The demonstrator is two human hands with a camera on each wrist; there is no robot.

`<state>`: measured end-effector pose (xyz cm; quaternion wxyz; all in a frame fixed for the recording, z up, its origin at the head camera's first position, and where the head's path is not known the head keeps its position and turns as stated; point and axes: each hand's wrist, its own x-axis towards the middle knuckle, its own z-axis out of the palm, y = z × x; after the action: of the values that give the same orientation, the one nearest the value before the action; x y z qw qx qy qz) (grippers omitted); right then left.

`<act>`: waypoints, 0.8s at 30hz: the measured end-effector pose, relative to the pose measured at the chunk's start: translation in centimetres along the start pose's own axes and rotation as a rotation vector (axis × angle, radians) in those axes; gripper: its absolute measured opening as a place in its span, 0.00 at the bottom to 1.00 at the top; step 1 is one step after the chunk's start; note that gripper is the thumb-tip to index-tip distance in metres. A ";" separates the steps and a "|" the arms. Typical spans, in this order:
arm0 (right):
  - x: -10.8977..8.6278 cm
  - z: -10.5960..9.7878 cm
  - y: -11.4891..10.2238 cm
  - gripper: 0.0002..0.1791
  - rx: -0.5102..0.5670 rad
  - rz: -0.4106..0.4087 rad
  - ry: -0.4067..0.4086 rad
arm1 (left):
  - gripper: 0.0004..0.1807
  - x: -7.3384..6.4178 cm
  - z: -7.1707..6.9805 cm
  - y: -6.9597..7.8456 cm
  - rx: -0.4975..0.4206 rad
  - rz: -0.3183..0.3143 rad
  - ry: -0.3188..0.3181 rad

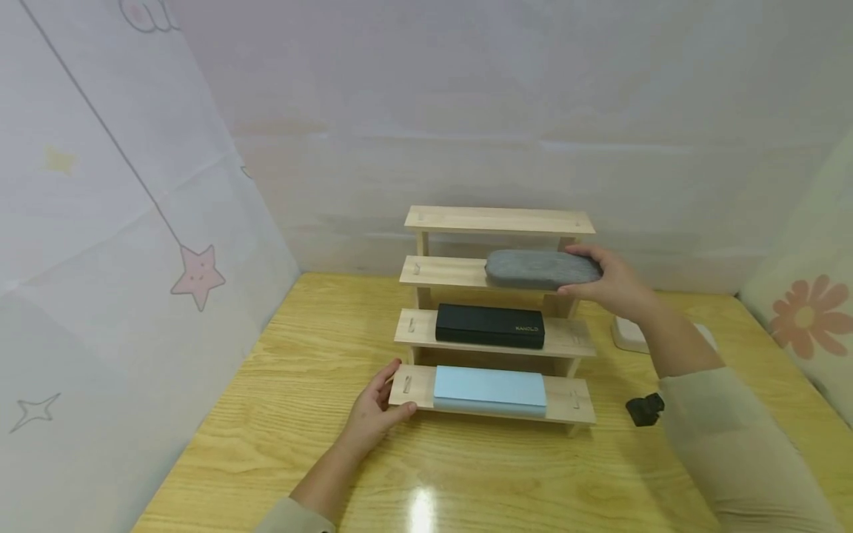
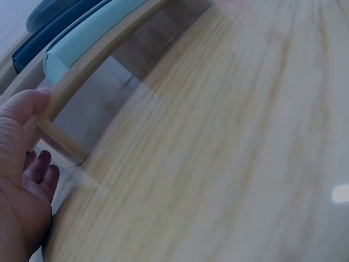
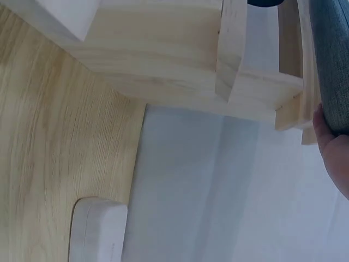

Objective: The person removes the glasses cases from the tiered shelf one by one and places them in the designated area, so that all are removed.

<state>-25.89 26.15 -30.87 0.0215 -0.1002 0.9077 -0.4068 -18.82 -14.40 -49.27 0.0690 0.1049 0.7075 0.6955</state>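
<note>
Surface: wood-grain tabletop (image 1: 293, 385), yellowish, with a bright reflection (image 1: 421, 511) near the front edge of the head view. Pale, creased backdrop (image 1: 466, 111) behind; side panels carry prints, a pink star (image 1: 198, 277) at left and an orange-pink flower (image 1: 806, 317) at right. Four-tier wooden stand (image 1: 500, 219) sits on the tabletop, its boards stepping up toward the back. Right of it: a white case (image 1: 628, 337), partly hidden by the right forearm, and a small black object (image 1: 644, 409) beside the light sleeve (image 1: 733, 437).

Left hand (image 1: 368, 416): grips the left end of the lowest board, thumb at the front edge, index finger at the far side. Left wrist view shows the remaining fingers curled beneath board level.

Right hand (image 1: 616, 285): fingers and thumb parted by the width of a grey rounded case (image 1: 533, 268), pinching its right end from the far and near sides. Only part of this grip shows in the right wrist view.

Position: grey case lies lengthwise over the right part of the second board from the top, right end between the fingers, left end free. Whether its full weight rests on the board, cannot tell. Black case (image 1: 489, 326) lies on the next board down; light blue case (image 1: 489, 386) on the lowest, to the right of the left hand and apart from its fingers.
</note>
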 end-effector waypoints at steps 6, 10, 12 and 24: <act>-0.7 -1.1 0.7 0.51 0.010 0.037 0.032 | 0.47 0.1 -0.1 0.1 0.010 -0.008 -0.003; -1.4 -1.8 1.0 0.52 -0.011 0.069 0.050 | 0.47 0.0 -0.2 0.2 0.014 -0.013 0.002; -1.8 -2.1 1.1 0.53 -0.014 0.087 0.053 | 0.46 0.0 -0.1 0.3 0.010 -0.013 0.001; -4.1 -3.9 2.8 0.51 -0.012 0.099 0.090 | 0.46 0.0 0.0 0.2 0.006 -0.009 -0.008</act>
<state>-22.80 31.62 -30.53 0.0004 -0.0368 0.9140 -0.4040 -18.86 -14.40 -49.11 0.0748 0.1046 0.7098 0.6926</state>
